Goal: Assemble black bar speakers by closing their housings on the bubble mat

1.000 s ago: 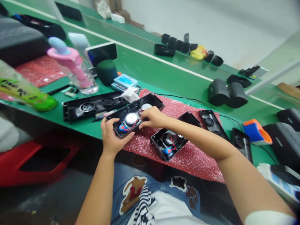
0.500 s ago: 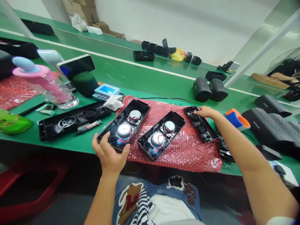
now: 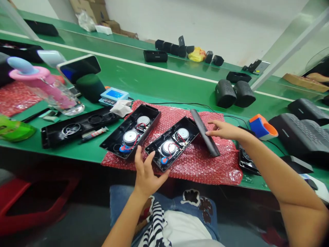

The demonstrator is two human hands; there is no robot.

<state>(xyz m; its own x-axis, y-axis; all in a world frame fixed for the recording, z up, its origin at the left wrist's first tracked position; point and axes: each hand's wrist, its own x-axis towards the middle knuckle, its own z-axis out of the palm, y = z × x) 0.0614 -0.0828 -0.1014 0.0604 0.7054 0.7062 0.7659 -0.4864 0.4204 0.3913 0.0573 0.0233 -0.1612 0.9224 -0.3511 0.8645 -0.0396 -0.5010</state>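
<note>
My left hand (image 3: pixel 149 175) is at the near end of a black speaker housing (image 3: pixel 158 154), its fingers spread by the left edge and the thumb by the near corner. Inside the housing are two round silver-backed drivers with red wires and a blue part. To its left lies a similar speaker housing (image 3: pixel 115 145), also holding two drivers. My right hand (image 3: pixel 223 131) has its fingertips on a narrow black speaker panel (image 3: pixel 204 133), tilted with its smooth side showing. The fingers' far-side contact is hidden.
Red bubble wrap (image 3: pixel 205 168) lies beneath the housings. Another black panel (image 3: pixel 77 128), a marker-like tube (image 3: pixel 95 133) and a clear cup (image 3: pixel 59 96) are on the left. On the right stand an orange-and-blue tape ring (image 3: pixel 263 127) and several black speakers (image 3: pixel 295 132).
My left hand has moved right from the left housing to the middle one. The panel under my right hand has turned from its open inner side to its smooth side and shifted left.
</note>
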